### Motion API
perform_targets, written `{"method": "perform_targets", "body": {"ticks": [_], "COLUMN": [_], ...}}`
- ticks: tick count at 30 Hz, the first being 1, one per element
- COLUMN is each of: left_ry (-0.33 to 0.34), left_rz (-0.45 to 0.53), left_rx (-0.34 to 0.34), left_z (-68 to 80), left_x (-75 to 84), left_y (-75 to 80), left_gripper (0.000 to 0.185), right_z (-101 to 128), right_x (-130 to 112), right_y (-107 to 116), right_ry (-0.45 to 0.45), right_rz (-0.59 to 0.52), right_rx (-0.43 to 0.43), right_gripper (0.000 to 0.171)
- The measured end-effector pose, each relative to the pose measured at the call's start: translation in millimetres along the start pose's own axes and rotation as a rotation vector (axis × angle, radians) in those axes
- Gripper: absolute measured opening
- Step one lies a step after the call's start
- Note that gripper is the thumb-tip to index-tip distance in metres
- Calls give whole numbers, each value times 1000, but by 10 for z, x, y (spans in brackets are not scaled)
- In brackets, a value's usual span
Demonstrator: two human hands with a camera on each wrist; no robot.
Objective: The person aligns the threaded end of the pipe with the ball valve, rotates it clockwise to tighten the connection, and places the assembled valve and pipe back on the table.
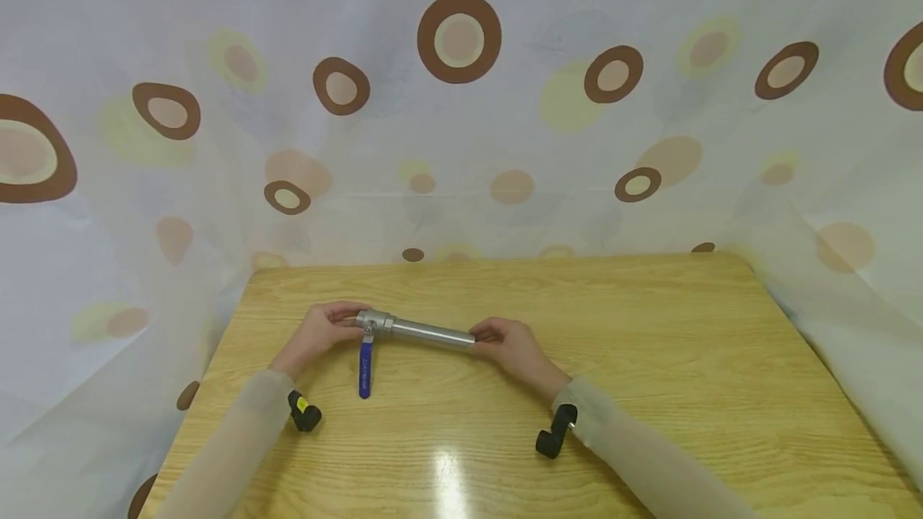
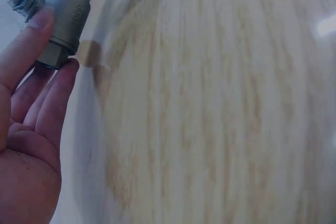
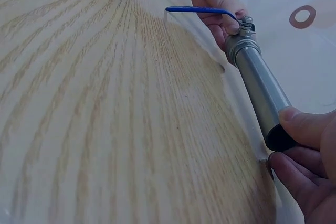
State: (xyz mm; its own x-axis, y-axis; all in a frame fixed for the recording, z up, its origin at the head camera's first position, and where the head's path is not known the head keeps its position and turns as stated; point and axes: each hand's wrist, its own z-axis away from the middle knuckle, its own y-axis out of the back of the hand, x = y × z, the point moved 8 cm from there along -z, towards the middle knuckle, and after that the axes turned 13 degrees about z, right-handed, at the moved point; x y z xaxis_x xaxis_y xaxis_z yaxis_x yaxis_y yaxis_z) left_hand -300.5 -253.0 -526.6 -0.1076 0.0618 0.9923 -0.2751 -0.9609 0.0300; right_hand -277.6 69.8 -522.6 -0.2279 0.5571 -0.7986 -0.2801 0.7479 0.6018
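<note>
A silver ball valve (image 1: 373, 319) with a blue lever handle (image 1: 365, 371) is joined to a straight metal pipe (image 1: 433, 332). My left hand (image 1: 324, 332) grips the valve body at its free end, thumb on the body and fingers under the hex end in the left wrist view. At the pipe's other end, my right hand (image 1: 510, 347) pinches the rim between thumb and fingers. The open end of the pipe (image 3: 262, 95) looks dark inside in the right wrist view. Valve and pipe appear held above the table, the lever pointing toward me in the head view.
The wooden table (image 1: 649, 327) spreads under both hands. A white curtain (image 1: 505, 142) with brown and beige circles hangs behind it and along both sides. Black wrist cameras (image 1: 553, 432) are strapped over both sleeves.
</note>
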Motion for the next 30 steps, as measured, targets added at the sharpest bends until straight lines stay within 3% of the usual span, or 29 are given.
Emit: {"method": "perform_targets", "body": {"ticks": [13, 30], "left_ry": [-4, -20], "left_rz": [-16, -29], "left_rx": [26, 5], "left_z": [-1, 6], "left_x": [-52, -73], "left_y": [3, -42], "left_gripper": [47, 52], "right_z": [-27, 29], "right_x": [-103, -106], "right_y": [13, 26], "right_ry": [38, 54], "right_rz": [118, 97], "right_rx": [-55, -35], "right_gripper": [22, 24]}}
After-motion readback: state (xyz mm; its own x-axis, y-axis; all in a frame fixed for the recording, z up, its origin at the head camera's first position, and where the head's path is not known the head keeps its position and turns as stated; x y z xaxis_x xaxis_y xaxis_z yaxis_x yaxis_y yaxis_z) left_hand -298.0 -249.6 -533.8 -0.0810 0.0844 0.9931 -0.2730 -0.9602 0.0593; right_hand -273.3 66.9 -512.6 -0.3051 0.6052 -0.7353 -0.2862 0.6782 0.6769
